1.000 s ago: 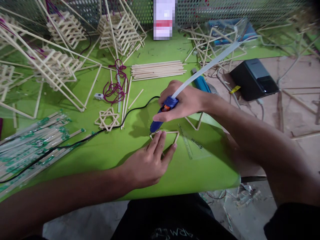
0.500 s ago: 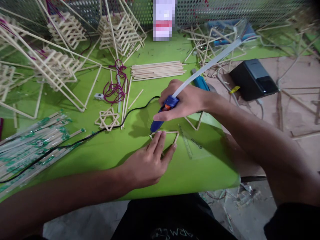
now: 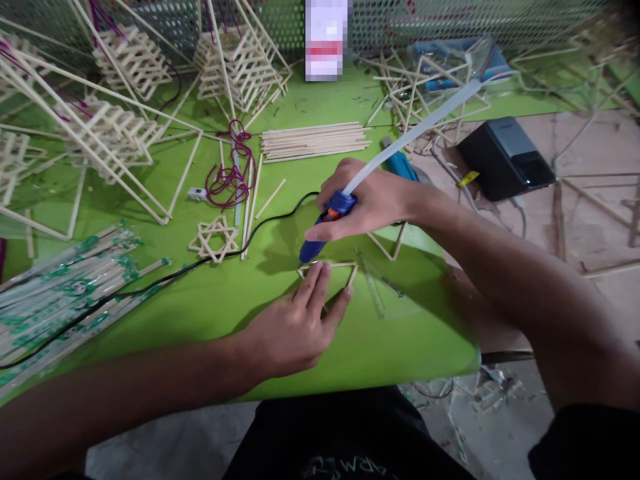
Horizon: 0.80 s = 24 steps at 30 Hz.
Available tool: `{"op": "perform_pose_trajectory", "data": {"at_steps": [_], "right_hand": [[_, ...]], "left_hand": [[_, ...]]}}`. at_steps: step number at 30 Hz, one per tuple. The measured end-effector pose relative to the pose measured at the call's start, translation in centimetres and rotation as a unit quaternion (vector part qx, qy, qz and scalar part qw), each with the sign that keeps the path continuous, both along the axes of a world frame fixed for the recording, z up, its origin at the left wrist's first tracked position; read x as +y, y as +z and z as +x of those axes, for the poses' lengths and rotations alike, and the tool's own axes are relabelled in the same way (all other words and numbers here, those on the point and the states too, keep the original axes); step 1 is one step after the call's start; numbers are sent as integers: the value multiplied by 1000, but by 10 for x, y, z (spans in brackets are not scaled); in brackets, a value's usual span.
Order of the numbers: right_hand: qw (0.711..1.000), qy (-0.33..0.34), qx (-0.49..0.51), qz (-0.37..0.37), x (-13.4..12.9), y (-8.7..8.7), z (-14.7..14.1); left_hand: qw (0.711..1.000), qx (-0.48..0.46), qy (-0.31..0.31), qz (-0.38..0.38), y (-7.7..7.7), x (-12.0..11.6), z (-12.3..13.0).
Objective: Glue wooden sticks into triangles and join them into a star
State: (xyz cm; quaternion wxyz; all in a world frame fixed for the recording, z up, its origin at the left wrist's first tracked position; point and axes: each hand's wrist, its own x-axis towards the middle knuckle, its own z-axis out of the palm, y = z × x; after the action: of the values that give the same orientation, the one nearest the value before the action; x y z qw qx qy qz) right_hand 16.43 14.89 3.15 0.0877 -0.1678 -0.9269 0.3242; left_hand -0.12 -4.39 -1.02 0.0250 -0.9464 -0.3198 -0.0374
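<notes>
The green worktop (image 3: 375, 353) is covered at its far left by tall stick structures (image 3: 113, 137), with plastic-wrapped sticks (image 3: 75, 287) laid nearer. A black box (image 3: 507, 160) is seen at the right. The small stick frame (image 3: 340, 265) is held flat near the worktop's front edge by the left hand (image 3: 293, 327), two fingers pressed together over its upper side. The blue glue gun (image 3: 313, 248) is gripped by the wrapped fingers of the right hand (image 3: 373, 200), its nozzle pointed at the frame's left corner. A stick star (image 3: 213, 253) is placed farther left.
</notes>
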Motion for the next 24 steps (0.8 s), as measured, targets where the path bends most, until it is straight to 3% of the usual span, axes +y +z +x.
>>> {"op": "perform_pose_trajectory", "data": {"at_steps": [24], "right_hand": [[1000, -10, -6, -10, -5, 4, 1]], "left_hand": [[1000, -3, 7, 25, 0, 0, 1]]}}
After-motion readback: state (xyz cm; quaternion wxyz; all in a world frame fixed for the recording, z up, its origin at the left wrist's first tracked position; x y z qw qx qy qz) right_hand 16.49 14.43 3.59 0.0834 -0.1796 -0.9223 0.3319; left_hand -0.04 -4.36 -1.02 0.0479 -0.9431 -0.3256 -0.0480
